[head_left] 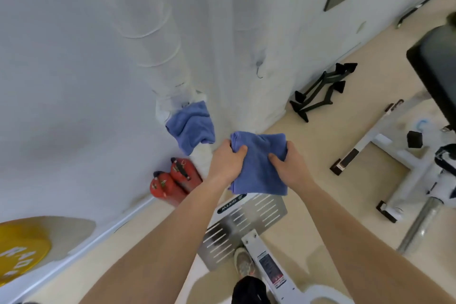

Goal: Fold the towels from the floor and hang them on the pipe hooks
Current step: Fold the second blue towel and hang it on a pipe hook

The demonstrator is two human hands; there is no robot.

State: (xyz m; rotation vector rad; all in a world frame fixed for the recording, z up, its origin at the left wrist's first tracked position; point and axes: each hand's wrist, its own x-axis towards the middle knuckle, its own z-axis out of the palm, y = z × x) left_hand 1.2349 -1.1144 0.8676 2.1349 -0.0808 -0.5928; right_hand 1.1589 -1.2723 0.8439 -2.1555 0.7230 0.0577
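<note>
I hold a folded blue towel [259, 168] in front of me with both hands. My left hand [228, 160] grips its upper left edge and my right hand [286, 163] grips its right side. A second blue towel [191, 126] hangs bunched on the white wrapped pipe [158, 39] to the left, just beyond my left hand. A bare metal hook [259, 70] sticks out from a second white wrapped column above the held towel.
Two red fire extinguishers [172, 180] stand at the wall's foot. A slotted metal footplate [244, 224] of a white gym machine lies below my hands, by my shoe [244, 263]. Black push-up handles [320, 91], a bench frame [399, 163] and a yellow weight plate [22, 252] surround me.
</note>
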